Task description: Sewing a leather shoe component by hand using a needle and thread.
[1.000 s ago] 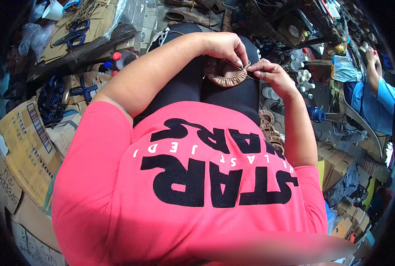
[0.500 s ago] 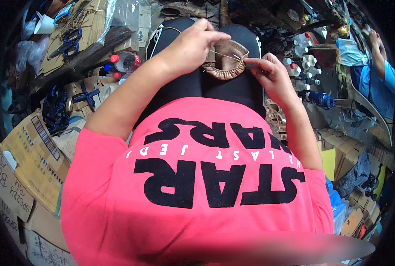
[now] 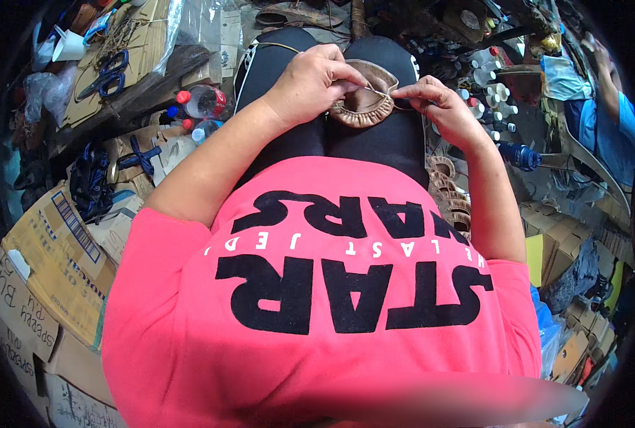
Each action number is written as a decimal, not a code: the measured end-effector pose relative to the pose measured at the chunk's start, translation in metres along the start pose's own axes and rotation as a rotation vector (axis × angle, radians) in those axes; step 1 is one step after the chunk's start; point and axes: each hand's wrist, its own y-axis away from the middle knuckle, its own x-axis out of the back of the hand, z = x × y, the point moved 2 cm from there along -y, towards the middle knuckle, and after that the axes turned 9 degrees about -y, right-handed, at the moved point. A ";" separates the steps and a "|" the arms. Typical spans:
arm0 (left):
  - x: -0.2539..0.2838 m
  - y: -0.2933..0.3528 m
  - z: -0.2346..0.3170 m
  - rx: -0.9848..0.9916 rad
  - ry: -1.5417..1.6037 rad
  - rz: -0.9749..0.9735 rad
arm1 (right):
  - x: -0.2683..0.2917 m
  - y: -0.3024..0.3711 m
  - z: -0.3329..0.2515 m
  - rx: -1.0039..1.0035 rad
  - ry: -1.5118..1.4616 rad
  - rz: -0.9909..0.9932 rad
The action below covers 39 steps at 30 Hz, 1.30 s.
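Note:
A brown leather shoe upper [image 3: 364,116], its curved edge gathered into puckers along the near side, rests on my dark-trousered knees. My left hand [image 3: 310,80] is closed over its left part, fingertips pinching a pale thread [image 3: 378,91] stretched across its opening. On the right rim, my right hand [image 3: 442,107] pinches the edge of the upper with thumb and forefinger. A needle cannot be made out clearly at the fingertips. Part of the upper is hidden behind my left fingers.
Blue-handled scissors [image 3: 110,75] lie on cardboard at the far left. Plastic bottles [image 3: 205,101] stand left of my legs, with several small bottles [image 3: 492,93] to the right. More brown uppers [image 3: 454,200] are stacked by my right thigh. Another person's arm [image 3: 606,82] shows far right.
My left hand has moved slightly down and toward the right, its fingers now closed at the thread over the opening. My right hand has risen a little at the rim.

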 end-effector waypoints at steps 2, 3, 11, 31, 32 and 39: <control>-0.001 0.001 -0.002 0.007 -0.007 -0.001 | 0.000 -0.001 0.000 -0.008 -0.006 0.000; -0.001 0.001 -0.003 0.012 -0.013 -0.001 | 0.000 -0.001 0.001 -0.020 0.001 0.001; -0.002 0.001 -0.006 0.002 -0.052 -0.014 | 0.004 -0.004 -0.004 -0.007 0.056 -0.019; -0.008 -0.016 0.001 -0.097 0.049 -0.133 | 0.003 -0.008 -0.005 -0.020 -0.114 -0.079; -0.005 -0.012 0.006 -0.037 0.057 -0.156 | 0.001 -0.006 -0.003 -0.021 -0.117 -0.078; -0.030 -0.008 -0.004 0.444 0.575 -0.271 | -0.008 -0.010 0.004 -0.080 -0.369 0.018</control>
